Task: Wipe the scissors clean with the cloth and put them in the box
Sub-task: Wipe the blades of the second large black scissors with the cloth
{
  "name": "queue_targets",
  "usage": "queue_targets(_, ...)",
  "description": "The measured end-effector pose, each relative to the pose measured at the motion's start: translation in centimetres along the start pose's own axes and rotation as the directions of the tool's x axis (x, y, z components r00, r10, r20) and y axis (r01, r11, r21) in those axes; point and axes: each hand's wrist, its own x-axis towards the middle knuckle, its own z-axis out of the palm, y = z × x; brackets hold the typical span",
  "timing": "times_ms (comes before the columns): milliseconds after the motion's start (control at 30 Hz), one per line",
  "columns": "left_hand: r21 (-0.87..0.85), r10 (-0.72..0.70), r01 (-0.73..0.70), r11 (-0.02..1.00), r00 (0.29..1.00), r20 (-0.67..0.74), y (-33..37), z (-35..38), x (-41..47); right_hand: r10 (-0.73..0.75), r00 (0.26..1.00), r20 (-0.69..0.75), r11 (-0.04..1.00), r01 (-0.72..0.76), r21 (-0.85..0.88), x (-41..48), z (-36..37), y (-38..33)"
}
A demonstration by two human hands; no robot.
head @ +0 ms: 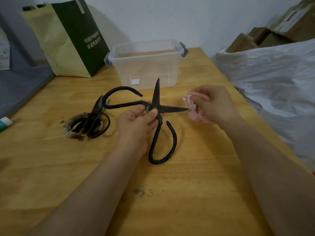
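Scissors (157, 106), opened wide, are pinched at the pivot by the left hand (136, 123) above the table (170, 193). The right hand (216, 103) grips the pink cloth (192, 113) at one blade tip. Wiping seems underway; next, probably the other blade, then the box (144, 65) behind.

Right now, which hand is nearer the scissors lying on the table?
Left. The left hand, pinching the open scissors at the pivot, is just right of that pile; the right hand, holding the cloth, is farther right, past the blade tip.
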Motion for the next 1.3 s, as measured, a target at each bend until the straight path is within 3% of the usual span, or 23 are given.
queue_targets(100,0.025,-0.001,0.001,1.000,1.000,0.017,-0.1,0.0,0.1,-0.136,0.989,-0.064,0.986,0.141,0.093,-0.2,0.0,-0.7)
queue_targets(167,0.043,-0.008,0.007,0.999,1.000,0.028,-0.3,0.2,0.0,-0.186,0.981,0.050,0.970,0.175,0.171,-0.7,1.1,-1.2)
queue_targets(267,0.049,-0.008,0.006,0.999,0.999,0.036,-0.4,0.2,-0.1,-0.193,0.943,0.271,0.979,0.205,-0.017,-1.4,2.5,-1.0)
queue_targets(333,0.040,-0.008,0.006,0.999,0.999,0.052,-0.5,0.2,-0.3,-0.181,0.933,0.310,0.981,0.193,-0.010,-1.3,2.8,-0.5)
queue_targets(467,0.040,-0.012,0.009,0.999,0.998,0.059,-0.7,0.5,-0.4,-0.227,0.939,0.258,0.973,0.207,0.101,-0.9,3.3,-0.1)
queue_targets(667,0.026,0.013,-0.014,1.000,0.999,0.036,-0.7,0.7,-0.3,-0.337,0.933,0.127,0.933,0.350,-0.090,-1.0,5.1,0.4)
queue_targets(733,0.037,0.008,-0.010,0.999,0.999,0.047,-0.7,0.7,-0.4,-0.263,0.964,0.040,0.953,0.267,-0.146,-0.5,5.3,0.7)
queue_targets(867,0.058,0.012,-0.016,0.998,0.998,0.063,-0.7,0.7,-0.5,-0.048,0.993,-0.106,0.998,0.043,-0.040,0.2,4.1,0.7)
queue_targets(1000,0.076,0.012,-0.017,0.997,0.998,0.068,-0.7,0.8,-0.6,0.054,0.993,0.105,0.995,-0.062,0.077,-0.4,3.4,-0.3)
queue_targets(1133,0.072,0.006,-0.013,0.997,0.996,0.086,-0.6,0.8,-0.6,0.243,0.911,0.332,0.964,-0.265,0.020,-0.4,1.8,-0.8)
queue_targets(1300,0.077,-0.010,0.001,0.997,0.994,0.112,-0.6,0.7,-0.4,0.151,0.924,0.351,0.966,-0.214,0.146,-0.6,0.7,-0.5)
